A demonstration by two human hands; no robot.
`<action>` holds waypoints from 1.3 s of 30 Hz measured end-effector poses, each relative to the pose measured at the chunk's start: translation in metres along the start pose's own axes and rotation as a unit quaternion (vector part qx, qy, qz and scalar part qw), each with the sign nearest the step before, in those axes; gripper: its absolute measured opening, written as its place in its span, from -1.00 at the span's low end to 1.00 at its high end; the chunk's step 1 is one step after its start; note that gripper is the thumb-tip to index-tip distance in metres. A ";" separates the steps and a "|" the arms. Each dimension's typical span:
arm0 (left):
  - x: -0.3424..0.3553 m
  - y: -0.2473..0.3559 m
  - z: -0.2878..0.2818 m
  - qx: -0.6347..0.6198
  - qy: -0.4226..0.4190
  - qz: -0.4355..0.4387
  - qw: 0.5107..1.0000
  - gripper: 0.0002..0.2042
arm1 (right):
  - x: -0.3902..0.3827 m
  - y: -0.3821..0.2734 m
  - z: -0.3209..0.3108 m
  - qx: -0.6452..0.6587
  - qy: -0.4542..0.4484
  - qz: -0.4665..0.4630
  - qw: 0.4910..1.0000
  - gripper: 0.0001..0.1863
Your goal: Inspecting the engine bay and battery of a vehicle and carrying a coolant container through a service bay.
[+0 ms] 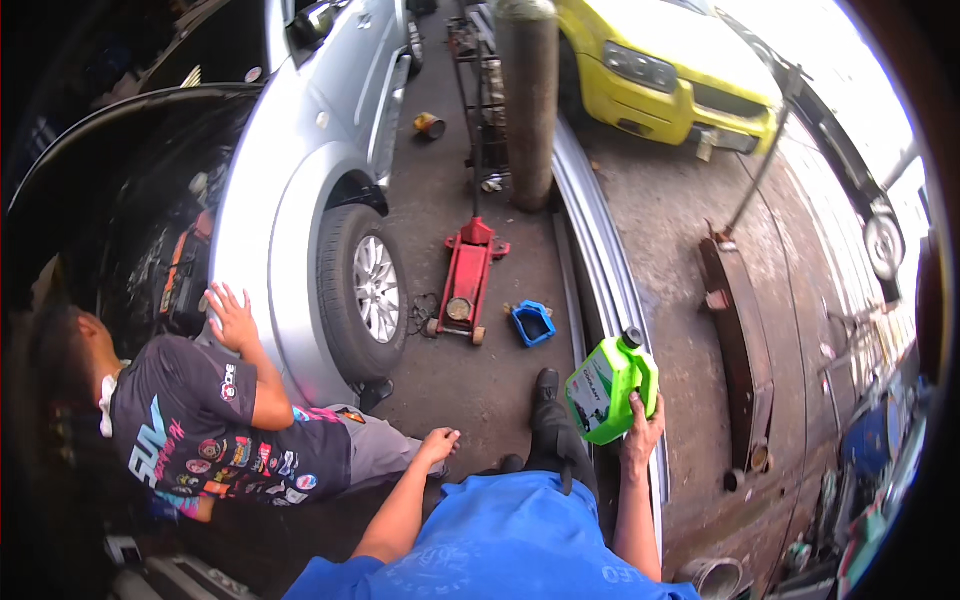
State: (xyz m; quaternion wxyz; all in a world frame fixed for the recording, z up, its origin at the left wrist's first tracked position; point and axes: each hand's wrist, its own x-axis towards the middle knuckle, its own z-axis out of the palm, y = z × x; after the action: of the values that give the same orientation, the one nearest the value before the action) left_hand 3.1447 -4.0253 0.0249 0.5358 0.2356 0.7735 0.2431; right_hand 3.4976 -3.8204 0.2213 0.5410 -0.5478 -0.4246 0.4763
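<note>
The green plastic jug is to the right of the red floor jack and nearer the wearer, raised in the right hand, which is closed round the lower part of its side handle. The left hand is well apart from it, nearer the wearer than the jack, fingers loosely curled; whether it pinches something small I cannot tell. The jug's fill is hidden, but if full it would likely feel heavy and swing from the handle; its moulded walls should be firm with slight give, tough rather than fragile, slick if oily. The moulded handle looks the best hold, with a palm under the base for support; the black screw cap would make a poor one. The jack is painted metal, long and low. Just right of it sits an open, angular blue container, apparently plastic; farther right run smooth, ribbed silvery metal rails. Left of the jack stands a matt rubber tyre round a glossy, many-spoked alloy wheel; beyond it, a scuffed, round-sided steel cylinder.
</note>
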 end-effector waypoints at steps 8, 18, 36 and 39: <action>0.044 0.091 -0.037 0.068 0.123 -0.014 0.990 -0.60 | 0.183 0.024 0.100 0.004 -0.188 0.003 0.982 -0.74; 0.107 0.273 -0.161 -0.162 0.320 0.129 0.924 -0.66 | 0.342 -0.045 0.319 -0.034 -0.379 -0.080 0.921 -0.64; 0.445 0.538 -0.568 0.007 0.207 0.209 0.956 -0.68 | 0.466 0.021 0.928 -0.247 -0.392 -0.092 0.881 -0.47; 0.461 0.570 -0.623 -0.020 0.172 0.180 0.968 -0.65 | 0.511 -0.030 1.021 -0.180 -0.326 -0.113 0.921 -0.43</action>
State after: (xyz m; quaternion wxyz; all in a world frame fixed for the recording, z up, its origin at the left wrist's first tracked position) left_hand 2.4711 -3.3752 0.2454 0.3463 0.3149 0.7939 0.3881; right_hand 2.5925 -3.1252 0.2593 0.3150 -0.3985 -0.7155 0.4796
